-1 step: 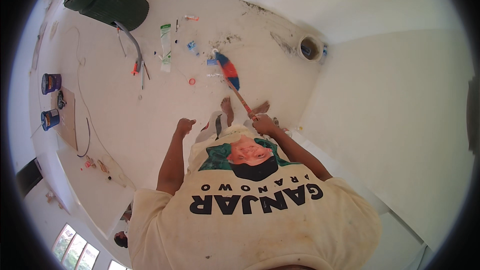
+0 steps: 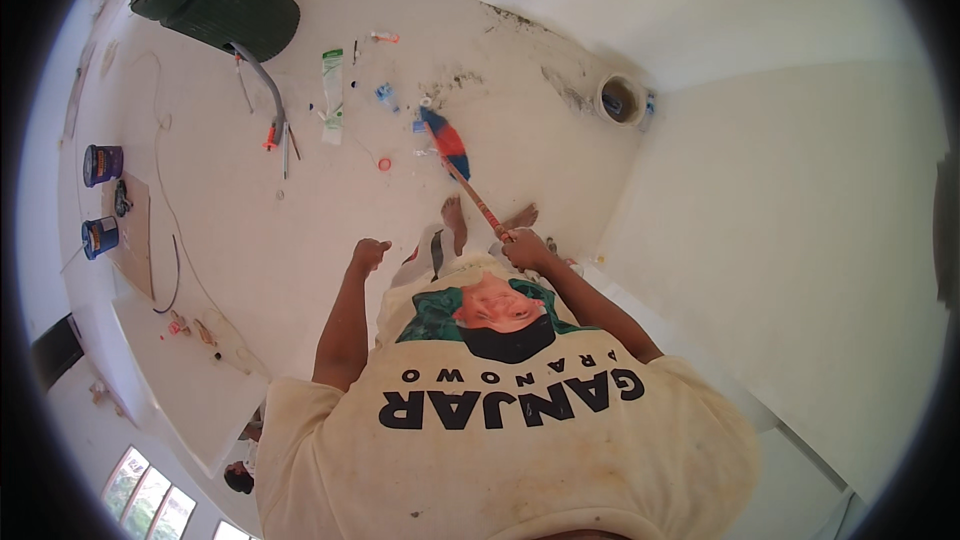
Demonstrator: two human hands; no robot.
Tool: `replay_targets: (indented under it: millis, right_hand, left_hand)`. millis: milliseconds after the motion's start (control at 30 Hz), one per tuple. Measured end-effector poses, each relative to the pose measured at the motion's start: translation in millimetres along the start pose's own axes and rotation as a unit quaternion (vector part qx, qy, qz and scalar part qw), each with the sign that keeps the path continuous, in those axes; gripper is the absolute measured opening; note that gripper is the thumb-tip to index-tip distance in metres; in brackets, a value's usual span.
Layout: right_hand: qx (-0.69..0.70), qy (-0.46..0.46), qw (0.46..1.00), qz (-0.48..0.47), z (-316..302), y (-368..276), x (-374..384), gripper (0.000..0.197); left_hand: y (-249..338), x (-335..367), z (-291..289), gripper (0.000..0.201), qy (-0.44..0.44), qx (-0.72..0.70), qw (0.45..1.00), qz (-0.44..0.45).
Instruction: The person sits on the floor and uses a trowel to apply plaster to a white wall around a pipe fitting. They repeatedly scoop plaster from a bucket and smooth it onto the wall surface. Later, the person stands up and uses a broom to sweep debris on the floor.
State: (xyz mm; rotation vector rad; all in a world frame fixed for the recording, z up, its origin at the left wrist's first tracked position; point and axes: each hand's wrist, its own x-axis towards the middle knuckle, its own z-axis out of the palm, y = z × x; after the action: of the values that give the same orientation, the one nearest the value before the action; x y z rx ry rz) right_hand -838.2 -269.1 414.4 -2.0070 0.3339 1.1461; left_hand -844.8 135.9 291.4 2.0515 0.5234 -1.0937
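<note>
My right hand is wrapped round the striped wooden handle of a broom. The broom's blue and red bristle head rests on the pale floor ahead of my bare feet. Small blue litter and a white ring-shaped scrap lie by the tip of the bristles. Off to the left, my left hand hangs in the air with curled fingers, and nothing shows in it. Between broom and bucket lie a red ring, a crumpled blue scrap and a green and white wrapper.
A large dark green bucket stands far left, a grey hose beside it. Two blue tubs sit by a board at left. A round pipe-like container stands near the right wall. A thin cable trails across the floor; another person is lower left.
The broom head has shifted slightly to the left, its tip now closer to the blue litter. My right hand has moved a little with it; my left hand looks the same.
</note>
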Motion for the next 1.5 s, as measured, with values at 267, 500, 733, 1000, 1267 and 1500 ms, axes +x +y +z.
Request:
replay_targets:
  millis: [267, 500, 733, 1000, 1267, 1500]
  right_hand:
    - [-0.010, 0.060, 0.997, -0.056, -93.2, -64.4, -69.4, 0.028]
    - [-0.306, 0.189, 0.926, -0.117, -139.4, -38.6, 49.0, 0.031]
    - [-0.395, 0.051, 0.908, -0.131, -58.8, -66.4, 116.2, 0.037]
    - [-0.323, 0.005, 0.934, -0.152, -13.7, -101.3, 75.1, 0.031]
    - [-0.304, 0.063, 0.933, -0.180, -78.1, -192.8, 47.7, 0.024]
    - [-0.276, 0.150, 0.925, -0.215, -99.0, -248.2, 139.2, 0.015]
  left_hand:
    - [-33.5, 2.5, 22.7, 0.027, 0.053, -0.011, 0.994, 0.096]
    - [-18.1, -70.1, 73.5, 0.035, 0.046, -0.158, 0.986, -0.016]
    - [-66.2, -156.3, 114.3, 0.042, 0.084, -0.288, 0.942, -0.150]
    - [-96.3, -198.2, 152.2, 0.034, 0.148, -0.397, 0.869, -0.256]
    - [-120.8, -150.7, 106.4, 0.032, 0.145, -0.456, 0.855, -0.201]
    - [-115.2, -141.4, 49.1, 0.043, 0.161, -0.479, 0.846, -0.170]
